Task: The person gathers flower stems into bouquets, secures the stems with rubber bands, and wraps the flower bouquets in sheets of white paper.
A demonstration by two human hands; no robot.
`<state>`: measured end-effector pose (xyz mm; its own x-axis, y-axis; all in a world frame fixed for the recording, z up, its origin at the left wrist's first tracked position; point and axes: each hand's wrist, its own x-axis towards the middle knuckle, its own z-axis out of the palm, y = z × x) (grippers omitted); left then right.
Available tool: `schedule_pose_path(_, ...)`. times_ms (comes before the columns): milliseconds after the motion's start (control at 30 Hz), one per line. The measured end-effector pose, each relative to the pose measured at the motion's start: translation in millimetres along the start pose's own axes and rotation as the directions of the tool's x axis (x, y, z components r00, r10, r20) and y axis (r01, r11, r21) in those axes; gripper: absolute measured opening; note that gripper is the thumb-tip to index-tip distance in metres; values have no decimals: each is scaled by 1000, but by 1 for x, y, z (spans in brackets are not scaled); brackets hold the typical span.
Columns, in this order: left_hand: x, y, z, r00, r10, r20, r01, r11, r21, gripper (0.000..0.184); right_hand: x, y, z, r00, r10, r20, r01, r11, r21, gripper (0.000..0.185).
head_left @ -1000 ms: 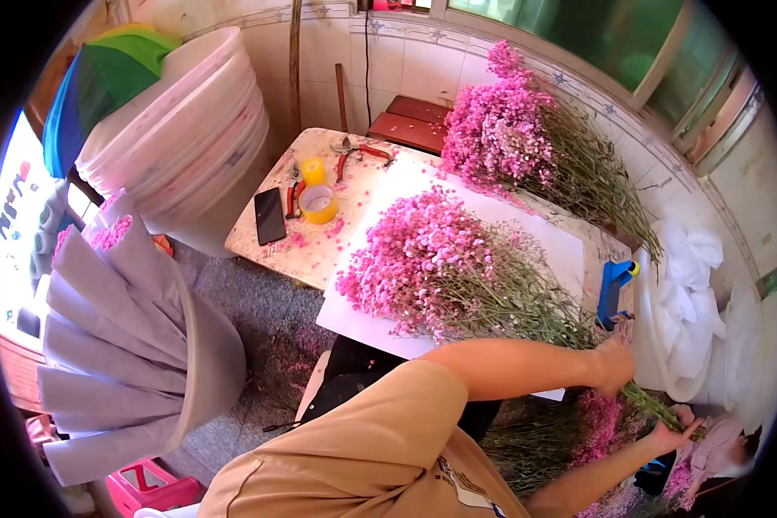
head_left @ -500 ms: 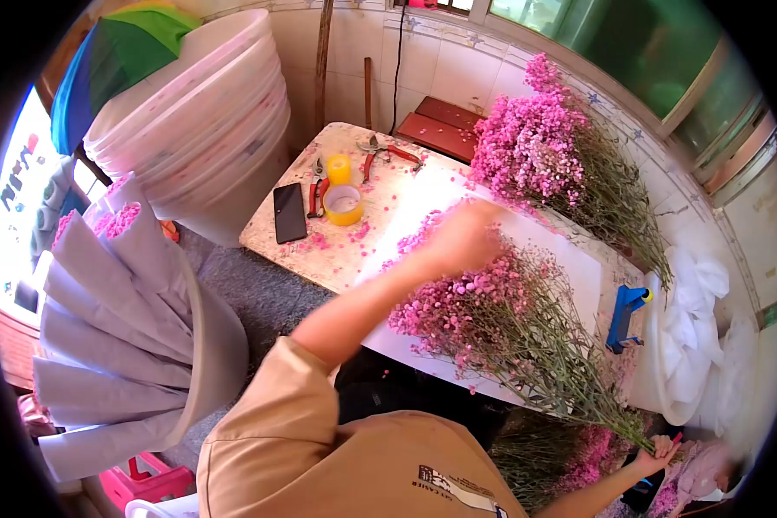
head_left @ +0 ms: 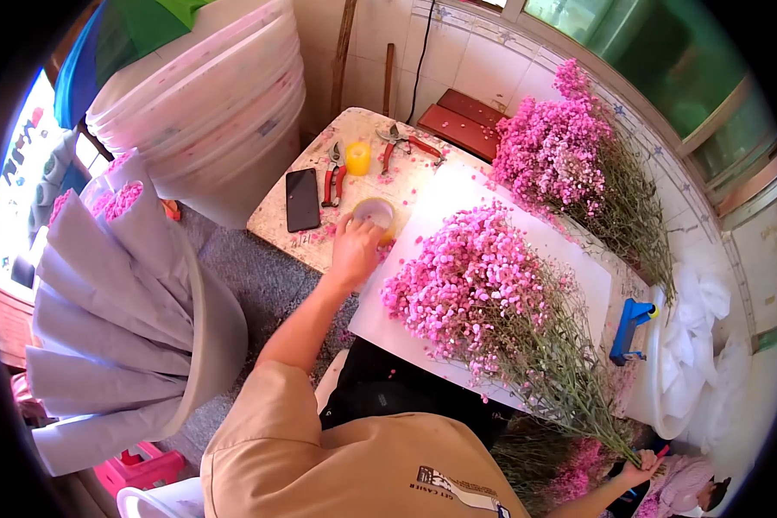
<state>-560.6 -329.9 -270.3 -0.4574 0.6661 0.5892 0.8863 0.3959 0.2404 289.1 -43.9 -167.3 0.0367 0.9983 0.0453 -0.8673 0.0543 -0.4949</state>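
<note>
Two bare hands are working around the table (head_left: 268, 216). The left hand (head_left: 356, 252) is touching the yellow-rimmed tape roll (head_left: 375, 208) with its fingers; whether they are clamping it, I can't tell. The right hand (head_left: 642, 470) is closing around the stem ends of a pink flower bunch (head_left: 470, 285), whose blooms are lying on white paper (head_left: 578, 259). A phone (head_left: 302, 200) and red-handled pruners (head_left: 334, 177) are resting near the roll, and another pink bunch (head_left: 552, 151) is lying beyond the paper.
</note>
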Motion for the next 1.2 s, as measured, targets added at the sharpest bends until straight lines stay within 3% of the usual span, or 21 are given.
schedule_pose_path(67,14,-22,3,997,19,74,-17,999,-36,27,5,1,-8,999,-53,-6,53,997,-62,46)
schedule_pose_path(133,33,-34,4,991,30,-133,-33,999,-23,34,9,-2,-20,999,-34,15,35,998,-44,46)
schedule_pose_path(233,57,-61,-9,969,-206,-138,195,977,-87,34,2,-3,-26,1000,-8,10,8,999,-33,46)
schedule_pose_path(333,65,-85,-2,905,-426,-7,426,905,-13,28,-8,8,-14,998,1,-65,0,1000,9,47)
schedule_pose_path(433,66,-111,24,929,-317,189,319,948,23,30,0,9,-28,999,41,-20,-40,998,50,48)
schedule_pose_path(467,67,-113,25,893,-389,226,402,916,-11,33,3,8,-32,995,-17,-101,16,1000,-18,50)
schedule_pose_path(533,70,-106,23,810,-525,261,566,816,-115,43,7,-1,-52,983,152,100,-157,987,45,51)
schedule_pose_path(600,63,-118,33,888,-433,154,456,872,-179,46,7,0,-70,995,-12,100,39,962,-269,35)
schedule_pose_path(667,66,-91,6,899,-398,185,438,846,-305,40,12,11,-74,944,-269,-192,168,891,-422,34)
schedule_pose_path(700,59,-84,9,931,-353,93,356,823,-442,44,10,20,-57,979,80,188,-95,993,68,38)
schedule_pose_path(733,52,-57,-2,944,-323,69,301,758,-578,41,0,50,-3,872,-285,-397,203,950,-236,44)
schedule_pose_path(767,50,-16,-25,975,-220,35,203,813,-546,41,1,46,-6,930,-156,-332,117,984,-134,44)
schedule_pose_path(800,47,32,-53,993,-120,-3,101,855,-509,41,-5,65,27,888,-201,-412,151,977,-152,45)
schedule_pose_path(867,36,125,-100,986,157,57,-112,872,-477,49,22,58,-13,973,-55,-225,53,998,-15,47)
schedule_pose_path(900,31,162,-109,931,357,77,-267,810,-522,55,32,64,-19,978,14,-206,1,997,71,45)
schedule_pose_path(933,24,195,-116,839,537,83,-404,719,-565,62,47,72,-21,952,-84,-295,58,994,-95,41)
schedule_pose_path(967,17,233,-123,753,627,201,-450,712,-539,69,59,83,-18,908,-185,-377,111,972,-208,32)
schedule_pose_path(1033,11,278,-118,630,713,307,-518,681,-518,77,83,94,-14,858,-159,-488,26,963,-268,21)
schedule_pose_path(1067,9,292,-102,565,727,391,-539,684,-492,85,103,95,-35,893,-95,-441,-14,971,-239,21)
schedule_pose_path(1133,6,303,-61,493,716,494,-592,692,-412,96,111,95,-35,899,35,-436,-251,857,-450,61)
schedule_pose_path(1200,7,299,-13,540,748,384,-693,655,-302,94,87,92,-14,810,35,-585,-500,561,-660,92)
